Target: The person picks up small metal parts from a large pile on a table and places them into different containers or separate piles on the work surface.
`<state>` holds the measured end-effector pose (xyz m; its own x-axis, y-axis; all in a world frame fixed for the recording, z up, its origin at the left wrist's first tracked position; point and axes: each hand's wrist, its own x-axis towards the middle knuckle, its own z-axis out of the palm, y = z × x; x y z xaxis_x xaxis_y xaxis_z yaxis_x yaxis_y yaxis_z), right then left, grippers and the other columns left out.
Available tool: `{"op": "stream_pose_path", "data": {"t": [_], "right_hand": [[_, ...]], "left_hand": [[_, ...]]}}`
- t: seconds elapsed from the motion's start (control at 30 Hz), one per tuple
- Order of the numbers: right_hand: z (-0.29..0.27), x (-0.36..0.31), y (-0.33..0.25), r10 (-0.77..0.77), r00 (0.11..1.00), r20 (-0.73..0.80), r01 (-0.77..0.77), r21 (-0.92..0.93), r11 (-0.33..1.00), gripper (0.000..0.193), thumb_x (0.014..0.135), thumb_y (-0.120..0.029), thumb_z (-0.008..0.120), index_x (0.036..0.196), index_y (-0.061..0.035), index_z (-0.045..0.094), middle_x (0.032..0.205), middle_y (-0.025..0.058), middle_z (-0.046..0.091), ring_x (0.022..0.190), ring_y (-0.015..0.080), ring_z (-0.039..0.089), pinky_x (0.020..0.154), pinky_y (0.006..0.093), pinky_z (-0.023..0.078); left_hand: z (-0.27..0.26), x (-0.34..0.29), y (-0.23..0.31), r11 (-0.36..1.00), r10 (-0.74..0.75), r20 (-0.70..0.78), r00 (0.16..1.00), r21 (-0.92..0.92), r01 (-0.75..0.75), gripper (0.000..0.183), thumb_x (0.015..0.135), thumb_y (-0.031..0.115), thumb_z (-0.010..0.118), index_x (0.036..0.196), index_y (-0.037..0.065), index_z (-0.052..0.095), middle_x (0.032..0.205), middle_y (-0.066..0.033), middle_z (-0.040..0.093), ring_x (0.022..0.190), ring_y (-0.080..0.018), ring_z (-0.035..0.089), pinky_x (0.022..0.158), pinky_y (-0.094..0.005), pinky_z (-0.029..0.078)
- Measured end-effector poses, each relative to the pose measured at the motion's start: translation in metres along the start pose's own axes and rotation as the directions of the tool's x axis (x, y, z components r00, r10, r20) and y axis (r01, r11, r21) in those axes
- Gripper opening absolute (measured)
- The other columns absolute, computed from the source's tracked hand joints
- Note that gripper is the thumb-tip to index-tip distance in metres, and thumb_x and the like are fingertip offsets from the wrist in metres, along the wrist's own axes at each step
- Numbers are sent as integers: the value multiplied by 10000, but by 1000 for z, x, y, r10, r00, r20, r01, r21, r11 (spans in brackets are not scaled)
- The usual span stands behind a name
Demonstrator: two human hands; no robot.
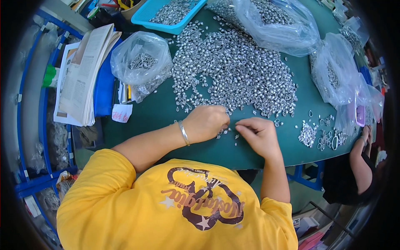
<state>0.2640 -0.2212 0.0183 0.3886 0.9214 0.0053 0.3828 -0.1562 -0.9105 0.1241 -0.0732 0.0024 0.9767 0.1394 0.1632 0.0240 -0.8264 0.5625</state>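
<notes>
On the green table, a broad pile of small silver-coloured metal pieces (233,66), rounded and cup-like, spreads out in front of my hands. My left hand (207,123), with a silver bracelet (183,133) at the wrist, is closed at the pile's near edge. Its fingertips are bunched together, and what they hold is hidden. To its right, my right hand (259,135) is curled, thumb and forefinger drawn together. Anything between them is too small to make out. A few loose metal pieces (223,132) lie on the table between and below the two hands.
Clear plastic bags of metal parts stand at left (139,62), far side (283,25) and right (333,75). A blue basket (179,27) sits at the back. Rings and flat pieces (308,134) lie right. Papers (85,79) stand left. Another person's arm (360,162) reaches in at right.
</notes>
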Motion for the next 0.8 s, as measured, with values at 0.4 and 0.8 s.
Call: {"op": "stream_pose_path", "data": {"t": [0.4,0.8], "right_hand": [[24,-5,-5,-201,979,-38,179,-312,933,79,751,-57,650,830,-60,657,646,85,578,543,227,570,488,302,451],[22,-4,-5,-51,995,-86,37,-161,986,83,766,-16,619,844,2,641,730,133,627,570,224,593,530,303,464]], "left_hand": [[-32,-14,-18,-187,-440,316,841,-948,258,74,821,104,497,833,40,533,700,-51,532,500,-72,416,411,-178,327],[-7,-27,4,993,-115,-81,990,4,116,76,727,153,657,731,77,653,694,-64,546,678,-244,586,584,-347,480]]}}
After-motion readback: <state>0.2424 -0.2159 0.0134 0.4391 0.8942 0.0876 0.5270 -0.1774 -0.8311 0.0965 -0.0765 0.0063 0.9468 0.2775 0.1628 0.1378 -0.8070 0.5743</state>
